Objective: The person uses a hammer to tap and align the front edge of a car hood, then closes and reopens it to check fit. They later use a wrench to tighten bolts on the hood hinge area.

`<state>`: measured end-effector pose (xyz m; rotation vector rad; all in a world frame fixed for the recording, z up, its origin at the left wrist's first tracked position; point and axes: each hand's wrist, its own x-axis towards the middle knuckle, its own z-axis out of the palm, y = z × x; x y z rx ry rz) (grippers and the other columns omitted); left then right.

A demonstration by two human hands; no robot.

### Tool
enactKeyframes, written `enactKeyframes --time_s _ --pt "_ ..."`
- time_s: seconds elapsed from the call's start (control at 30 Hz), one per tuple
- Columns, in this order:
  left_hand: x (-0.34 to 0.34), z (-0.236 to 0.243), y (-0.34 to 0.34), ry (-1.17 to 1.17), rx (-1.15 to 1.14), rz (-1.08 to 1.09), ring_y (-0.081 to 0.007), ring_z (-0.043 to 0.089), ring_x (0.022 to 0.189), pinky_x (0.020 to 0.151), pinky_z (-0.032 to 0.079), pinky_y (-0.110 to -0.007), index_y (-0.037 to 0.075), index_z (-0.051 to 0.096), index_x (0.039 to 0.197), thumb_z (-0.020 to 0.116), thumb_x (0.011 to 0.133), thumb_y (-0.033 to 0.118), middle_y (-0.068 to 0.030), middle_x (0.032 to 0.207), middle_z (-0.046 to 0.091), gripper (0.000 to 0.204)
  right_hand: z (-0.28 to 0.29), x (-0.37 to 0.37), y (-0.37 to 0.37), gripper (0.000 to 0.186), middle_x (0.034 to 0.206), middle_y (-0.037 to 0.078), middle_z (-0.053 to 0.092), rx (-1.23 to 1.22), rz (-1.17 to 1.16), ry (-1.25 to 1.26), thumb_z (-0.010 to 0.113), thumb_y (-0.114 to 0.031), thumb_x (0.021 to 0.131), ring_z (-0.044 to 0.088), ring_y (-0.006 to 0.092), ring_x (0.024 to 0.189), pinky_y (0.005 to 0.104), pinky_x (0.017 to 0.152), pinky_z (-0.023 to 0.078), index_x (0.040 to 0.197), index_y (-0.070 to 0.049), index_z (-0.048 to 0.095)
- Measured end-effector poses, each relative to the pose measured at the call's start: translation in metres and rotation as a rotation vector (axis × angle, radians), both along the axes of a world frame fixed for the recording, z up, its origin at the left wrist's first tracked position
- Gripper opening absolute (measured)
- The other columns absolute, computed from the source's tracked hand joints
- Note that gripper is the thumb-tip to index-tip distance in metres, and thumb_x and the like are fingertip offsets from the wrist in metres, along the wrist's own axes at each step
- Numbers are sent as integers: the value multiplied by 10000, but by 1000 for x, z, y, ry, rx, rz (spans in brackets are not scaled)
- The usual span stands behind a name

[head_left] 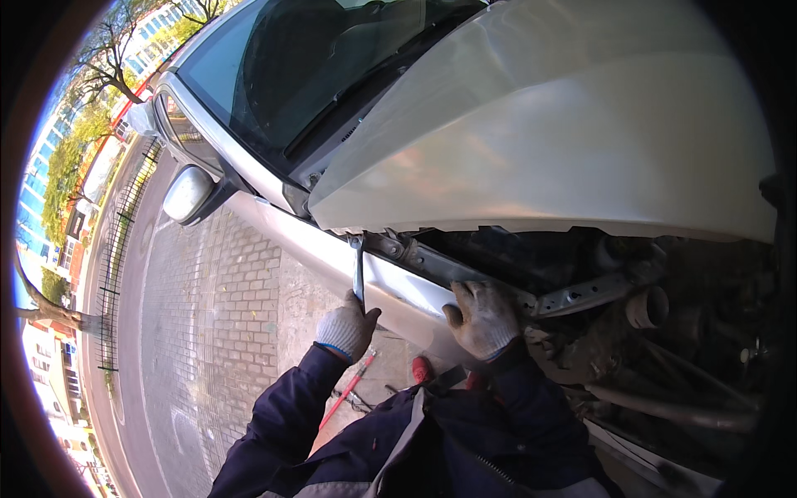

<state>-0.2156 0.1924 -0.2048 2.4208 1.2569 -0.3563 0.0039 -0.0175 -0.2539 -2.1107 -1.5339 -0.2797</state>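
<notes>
In a white knit glove, my left hand (348,329) is closed round the lower end of a silver wrench (358,270). The wrench points up, its head at the hinge end of the fender, just under the hood's rear corner. My right hand (483,320), in a soiled glove, lies on the silver fender (407,286) to the right. Its fingers curl over the fender's upper edge, with the thumb apart on the outer side; the fingertips are partly hidden. A metal hood hinge (394,246) sits close to the wrench head.
The raised hood (548,141) spans the upper right. Below it, the exposed engine bay holds a metal rail (594,295) and a round pipe end (647,308). A side mirror (188,195) juts out at left. A red bar (347,390) lies on the ground near my red shoes (422,369).
</notes>
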Motion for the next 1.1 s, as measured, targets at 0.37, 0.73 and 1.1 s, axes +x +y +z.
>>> enactKeyframes --time_s 0.37,0.73,1.1 --pt "-45 5 142 -8 575 -133 -427 789 971 838 620 -567 48 742 1172 601 1097 240 -210 1041 798 250 -3 1 0 453 1210 162 745 24 13 10 789 -334 998 700 363 1131 494 1015 579 1329 -26 767" --pt "-1 -22 -4 -198 -6 125 -524 779 997 884 608 -622 16 627 1354 635 1097 504 -309 1028 803 551 -2 0 0 468 1234 139 729 -31 -16 -21 789 -357 999 679 336 1168 486 1053 563 1349 -46 778" --pt "-19 0 103 81 473 -39 -460 793 898 796 620 -595 39 713 1187 607 1126 303 -259 942 790 292 -4 0 -1 463 1241 149 727 4 -11 -24 783 -342 1011 690 349 1162 495 1036 573 1365 -45 764"
